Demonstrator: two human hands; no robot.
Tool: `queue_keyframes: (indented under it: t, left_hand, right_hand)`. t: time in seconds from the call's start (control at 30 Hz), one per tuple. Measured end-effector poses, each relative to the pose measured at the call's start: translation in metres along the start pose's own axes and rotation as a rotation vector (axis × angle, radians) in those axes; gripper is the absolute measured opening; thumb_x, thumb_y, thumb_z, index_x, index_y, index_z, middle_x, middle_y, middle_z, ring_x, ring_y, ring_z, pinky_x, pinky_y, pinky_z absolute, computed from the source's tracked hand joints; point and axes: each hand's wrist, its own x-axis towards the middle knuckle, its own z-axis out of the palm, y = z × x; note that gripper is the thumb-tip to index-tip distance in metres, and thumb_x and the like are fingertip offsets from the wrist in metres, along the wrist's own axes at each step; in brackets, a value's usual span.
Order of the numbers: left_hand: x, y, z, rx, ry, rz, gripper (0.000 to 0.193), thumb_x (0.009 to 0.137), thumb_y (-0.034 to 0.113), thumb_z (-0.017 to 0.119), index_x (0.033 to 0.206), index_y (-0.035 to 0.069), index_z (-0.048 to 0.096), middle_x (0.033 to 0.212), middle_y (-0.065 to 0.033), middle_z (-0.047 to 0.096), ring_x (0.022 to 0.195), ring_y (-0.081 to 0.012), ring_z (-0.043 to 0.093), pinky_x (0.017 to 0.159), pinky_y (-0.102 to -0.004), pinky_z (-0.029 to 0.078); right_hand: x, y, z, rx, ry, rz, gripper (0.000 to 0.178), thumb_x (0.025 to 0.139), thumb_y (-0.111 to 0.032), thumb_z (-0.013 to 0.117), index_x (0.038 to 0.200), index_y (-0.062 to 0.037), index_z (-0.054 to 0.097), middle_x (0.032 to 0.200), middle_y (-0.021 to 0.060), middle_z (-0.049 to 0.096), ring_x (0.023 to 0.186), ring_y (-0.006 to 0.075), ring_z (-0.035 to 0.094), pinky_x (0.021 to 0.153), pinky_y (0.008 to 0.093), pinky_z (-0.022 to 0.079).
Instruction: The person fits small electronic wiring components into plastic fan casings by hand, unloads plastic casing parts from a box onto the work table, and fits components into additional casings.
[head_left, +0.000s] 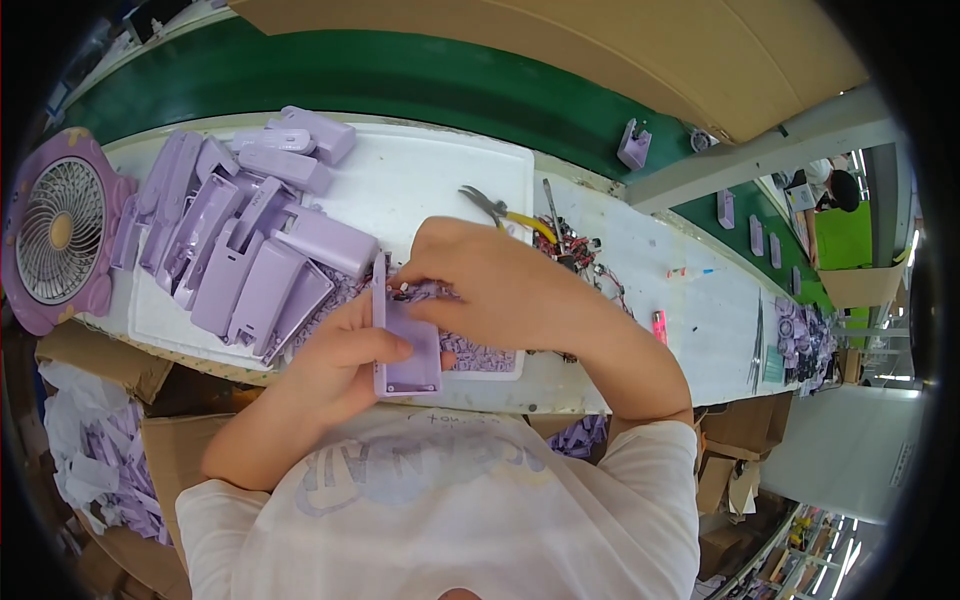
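Observation:
My left hand (340,350) grips a light purple plastic housing (415,365), a shallow open shell, by its left side, with the thumb over the edge. My right hand (490,285) reaches across from the right, its fingers bent and closed at the shell's upper end. A small part with a bit of white shows by those fingertips, too small and covered to name. Beneath and around both hands lie many small purple pieces (485,360) in a white foam tray (430,160). Larger purple housings (225,270) are heaped to the left of my hands.
A purple fan (60,230) stands at far left. Pliers (525,222) and bunched wires (590,265) lie beyond my right hand; a pink lighter (658,326) lies farther right. Behind runs a green conveyor belt (480,100), with a cardboard box (600,45) overhead. Another person (828,185) is at far right.

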Motion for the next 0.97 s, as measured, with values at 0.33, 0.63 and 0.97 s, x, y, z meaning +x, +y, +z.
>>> queue_keyframes:
  t: [0.33, 0.63, 0.97]
  left_hand:
    - [-0.005, -0.001, 0.006, -0.233, -0.069, 0.186, 0.045, 0.090, 0.014, 0.053, 0.130, 0.007, 0.033, 0.122, -0.0110, 0.049, 0.111, -0.0224, 0.050, 0.095, -0.0398, 0.042]
    - [-0.058, 0.087, -0.024, 1.080, 0.294, 0.608, 0.033, 0.088, 0.010, 0.055, 0.119, 0.001, 0.050, 0.106, -0.0069, 0.057, 0.097, -0.0179, 0.054, 0.082, -0.0312, 0.045]
    - [-0.120, 0.200, -0.177, 2.193, 1.643, 0.396, 0.046, 0.075, 0.023, 0.067, 0.112, -0.001, 0.053, 0.097, -0.0192, 0.059, 0.088, -0.0401, 0.056, 0.079, -0.0438, 0.045]
  right_hand:
    - [-0.028, -0.040, -0.002, 0.054, 0.044, -0.246, 0.020, 0.066, -0.006, 0.071, 0.083, -0.0033, 0.060, 0.084, 0.0085, 0.054, 0.076, 0.0262, 0.056, 0.063, 0.0357, 0.047]
    - [0.030, 0.037, -0.035, -0.117, 0.301, -0.035, 0.013, 0.069, 0.000, 0.066, 0.080, 0.0006, 0.059, 0.086, 0.0091, 0.056, 0.075, 0.0224, 0.056, 0.062, 0.0292, 0.045]
    - [0.066, 0.216, -0.069, -0.430, 0.475, 0.370, 0.026, 0.070, -0.015, 0.067, 0.092, -0.0015, 0.065, 0.111, 0.0192, 0.052, 0.094, 0.0322, 0.056, 0.084, 0.0365, 0.045]
